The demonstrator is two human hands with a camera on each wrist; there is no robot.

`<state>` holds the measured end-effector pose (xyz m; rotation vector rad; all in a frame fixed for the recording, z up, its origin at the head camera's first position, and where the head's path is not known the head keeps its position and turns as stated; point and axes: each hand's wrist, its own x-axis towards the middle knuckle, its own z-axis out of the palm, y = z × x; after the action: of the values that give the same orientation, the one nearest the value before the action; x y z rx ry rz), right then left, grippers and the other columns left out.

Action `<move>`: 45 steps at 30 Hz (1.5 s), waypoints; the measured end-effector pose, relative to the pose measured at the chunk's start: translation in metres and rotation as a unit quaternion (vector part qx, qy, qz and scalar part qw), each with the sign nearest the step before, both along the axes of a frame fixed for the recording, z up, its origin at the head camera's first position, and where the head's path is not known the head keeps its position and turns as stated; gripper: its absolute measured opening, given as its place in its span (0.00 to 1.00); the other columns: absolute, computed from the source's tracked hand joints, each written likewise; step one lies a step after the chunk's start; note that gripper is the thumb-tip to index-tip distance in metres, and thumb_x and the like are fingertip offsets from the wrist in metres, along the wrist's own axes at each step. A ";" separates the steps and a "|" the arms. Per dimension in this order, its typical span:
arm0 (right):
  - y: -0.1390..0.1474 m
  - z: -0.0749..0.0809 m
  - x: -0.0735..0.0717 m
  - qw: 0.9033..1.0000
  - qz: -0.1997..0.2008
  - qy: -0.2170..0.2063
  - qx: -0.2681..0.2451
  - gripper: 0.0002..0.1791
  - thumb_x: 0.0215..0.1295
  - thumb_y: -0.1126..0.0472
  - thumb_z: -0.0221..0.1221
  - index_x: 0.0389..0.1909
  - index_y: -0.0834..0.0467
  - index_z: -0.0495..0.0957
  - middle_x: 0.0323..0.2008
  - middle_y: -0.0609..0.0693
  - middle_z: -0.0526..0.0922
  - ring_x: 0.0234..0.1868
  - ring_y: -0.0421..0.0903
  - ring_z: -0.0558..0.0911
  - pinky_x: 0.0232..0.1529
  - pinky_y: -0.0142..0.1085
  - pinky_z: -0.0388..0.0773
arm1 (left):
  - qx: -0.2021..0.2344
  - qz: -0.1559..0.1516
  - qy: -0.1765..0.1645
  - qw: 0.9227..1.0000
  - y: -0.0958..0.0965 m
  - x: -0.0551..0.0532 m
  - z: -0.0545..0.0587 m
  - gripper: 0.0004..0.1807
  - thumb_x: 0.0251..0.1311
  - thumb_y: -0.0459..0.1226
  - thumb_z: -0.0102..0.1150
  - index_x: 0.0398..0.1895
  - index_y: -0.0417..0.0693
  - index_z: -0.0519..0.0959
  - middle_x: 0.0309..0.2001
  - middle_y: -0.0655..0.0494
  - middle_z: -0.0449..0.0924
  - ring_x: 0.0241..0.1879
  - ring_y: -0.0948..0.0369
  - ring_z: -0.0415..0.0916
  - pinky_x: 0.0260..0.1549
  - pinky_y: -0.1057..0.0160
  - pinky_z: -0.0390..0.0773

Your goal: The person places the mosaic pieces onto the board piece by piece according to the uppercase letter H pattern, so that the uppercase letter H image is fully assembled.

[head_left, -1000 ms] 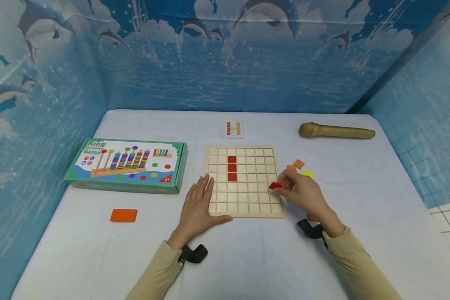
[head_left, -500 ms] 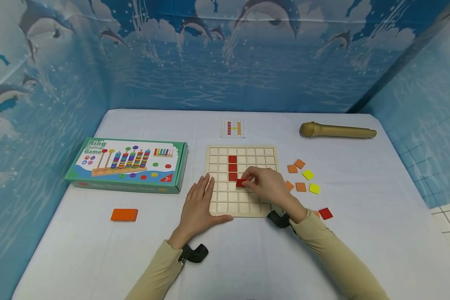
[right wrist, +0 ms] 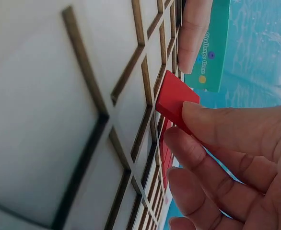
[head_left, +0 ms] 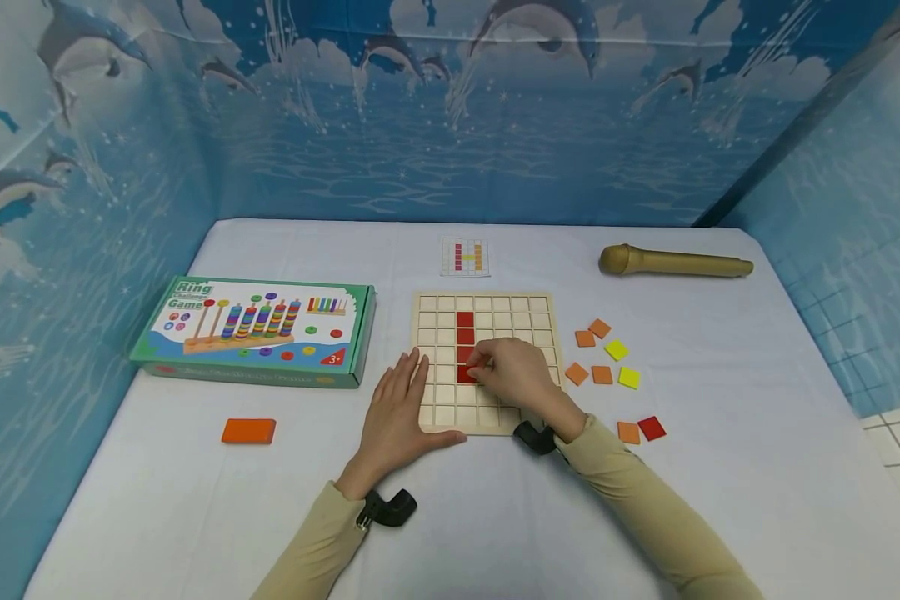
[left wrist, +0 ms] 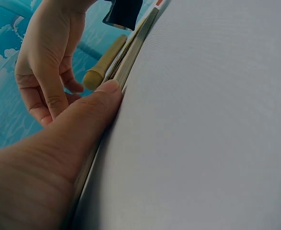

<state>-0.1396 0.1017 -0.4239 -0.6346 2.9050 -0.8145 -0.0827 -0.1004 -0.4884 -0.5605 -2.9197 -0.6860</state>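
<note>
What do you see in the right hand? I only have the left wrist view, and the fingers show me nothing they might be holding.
Observer: The right hand pinches a red tile; the right wrist view shows it clearly.
Operator: How many other red tiles are on the board?
Observer: Three red tiles sit in a single column of the board, seen in the head view.
Operator: Is there a picture card anywhere?
Observer: Yes, a card with a red, yellow and orange H lies beyond the board's far edge.
</note>
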 end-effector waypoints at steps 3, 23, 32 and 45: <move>-0.001 0.000 -0.001 1.000 -0.005 -0.001 0.000 0.03 0.56 0.61 0.67 0.25 0.52 0.83 0.25 0.42 0.81 0.23 0.39 0.76 0.19 0.33 0.69 | -0.001 0.000 0.000 1.000 0.000 0.000 0.000 0.63 0.41 0.69 0.62 0.73 0.39 0.52 0.73 0.46 0.47 0.72 0.53 0.39 0.68 0.55 0.42; -0.003 0.002 -0.001 0.999 -0.009 0.027 0.041 0.05 0.53 0.62 0.69 0.21 0.52 0.85 0.27 0.43 0.82 0.28 0.41 0.78 0.26 0.36 0.75 | 0.002 0.000 0.000 1.000 0.000 0.000 0.000 0.64 0.41 0.69 0.62 0.73 0.39 0.51 0.73 0.46 0.46 0.72 0.53 0.39 0.68 0.55 0.42; 0.001 0.000 -0.001 1.000 0.004 -0.003 0.020 0.03 0.52 0.60 0.70 0.23 0.51 0.85 0.26 0.41 0.82 0.27 0.39 0.76 0.26 0.34 0.72 | 0.003 -0.002 0.006 1.000 0.000 0.000 0.000 0.63 0.41 0.68 0.63 0.73 0.38 0.52 0.73 0.45 0.47 0.72 0.53 0.39 0.68 0.54 0.42; 0.031 0.006 0.005 0.996 0.013 0.067 -0.058 0.07 0.55 0.58 0.69 0.35 0.55 0.86 0.32 0.46 0.83 0.35 0.45 0.77 0.34 0.39 0.74 | 0.006 -0.002 0.005 1.000 0.000 0.000 0.000 0.63 0.40 0.68 0.63 0.73 0.38 0.52 0.73 0.45 0.47 0.72 0.53 0.39 0.67 0.54 0.42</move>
<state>-0.1349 0.1330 -0.4178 -0.7630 2.9789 -0.9801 -0.0827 -0.1002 -0.4883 -0.5674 -2.9032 -0.6996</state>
